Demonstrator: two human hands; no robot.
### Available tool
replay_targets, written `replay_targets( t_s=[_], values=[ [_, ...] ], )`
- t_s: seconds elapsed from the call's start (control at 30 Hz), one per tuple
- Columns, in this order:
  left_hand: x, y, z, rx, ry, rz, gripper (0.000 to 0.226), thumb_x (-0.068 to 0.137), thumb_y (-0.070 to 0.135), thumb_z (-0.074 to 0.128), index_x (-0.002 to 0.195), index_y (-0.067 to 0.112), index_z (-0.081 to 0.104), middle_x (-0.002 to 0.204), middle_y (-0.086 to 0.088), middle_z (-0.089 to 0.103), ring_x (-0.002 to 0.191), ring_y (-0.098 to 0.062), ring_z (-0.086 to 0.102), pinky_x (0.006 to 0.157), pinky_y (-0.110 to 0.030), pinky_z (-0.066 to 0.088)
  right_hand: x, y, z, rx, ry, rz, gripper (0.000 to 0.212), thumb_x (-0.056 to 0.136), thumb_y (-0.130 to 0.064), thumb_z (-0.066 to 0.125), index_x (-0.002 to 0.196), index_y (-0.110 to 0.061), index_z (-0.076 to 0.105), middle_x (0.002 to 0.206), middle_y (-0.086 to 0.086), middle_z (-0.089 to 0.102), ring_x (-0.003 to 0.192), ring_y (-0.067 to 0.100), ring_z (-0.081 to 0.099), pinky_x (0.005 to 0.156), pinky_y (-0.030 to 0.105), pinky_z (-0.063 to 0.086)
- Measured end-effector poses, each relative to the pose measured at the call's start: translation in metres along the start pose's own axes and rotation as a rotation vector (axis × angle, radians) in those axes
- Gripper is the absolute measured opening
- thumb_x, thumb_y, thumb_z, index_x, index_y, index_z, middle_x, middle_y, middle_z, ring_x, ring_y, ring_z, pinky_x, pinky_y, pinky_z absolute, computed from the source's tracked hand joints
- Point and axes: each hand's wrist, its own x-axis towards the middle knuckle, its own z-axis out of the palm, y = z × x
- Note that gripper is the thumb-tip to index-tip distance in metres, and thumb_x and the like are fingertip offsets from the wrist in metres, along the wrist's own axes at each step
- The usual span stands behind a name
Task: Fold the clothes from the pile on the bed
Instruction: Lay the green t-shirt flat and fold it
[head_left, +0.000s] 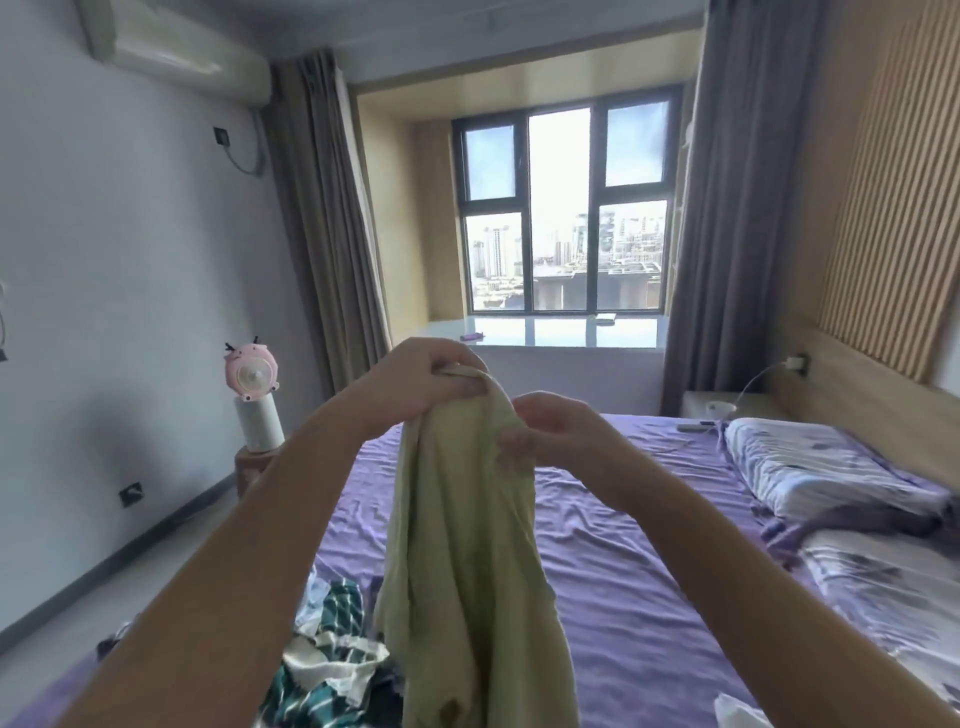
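A pale yellow-green garment (467, 545) hangs in front of me above the bed, held up at its top edge. My left hand (421, 382) grips the top of the cloth with curled fingers. My right hand (556, 428) pinches the cloth's upper right edge, a little lower than the left. The garment drapes down, bunched, to the bottom of the view. Below it, on the purple sheet (623, 545), lies the pile of clothes (327, 660), with a green-and-white patterned piece on top. Part of the pile is hidden behind the hanging garment.
Two patterned pillows (810, 467) lie at the bed's right side by the slatted headboard. A pink fan (252, 371) stands on a white cylinder on a small stand left of the bed. A window with grey curtains is ahead. A white item (737, 712) sits at the bottom right.
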Motion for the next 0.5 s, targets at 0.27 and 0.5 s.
replay_targets(
  t_s=[0.27, 0.5],
  values=[
    [-0.009, 0.019, 0.02, 0.058, -0.276, -0.087, 0.026, 0.063, 0.052, 0.078, 0.084, 0.039, 0.071, 0.081, 0.018, 0.069, 0.079, 0.002, 0.065, 0.066, -0.016, 0.049, -0.025, -0.001, -0.034, 0.037, 0.136, 0.013, 0.015, 0.086, -0.01, 0.063, 0.097, -0.003, 0.07, 0.08, 0.006, 0.066, 0.073, 0.017, 0.063, 0.068, 0.031, 0.055],
    [-0.006, 0.027, 0.051, 0.09, -0.16, -0.05, 0.036, 0.081, 0.047, 0.067, 0.052, 0.028, 0.058, 0.049, 0.016, 0.042, 0.05, -0.003, 0.041, 0.052, -0.016, 0.034, -0.016, -0.013, -0.035, 0.02, 0.158, -0.038, 0.009, 0.083, -0.013, 0.068, 0.089, -0.008, 0.063, 0.072, 0.01, 0.063, 0.063, 0.019, 0.058, 0.058, 0.029, 0.051]
  ],
)
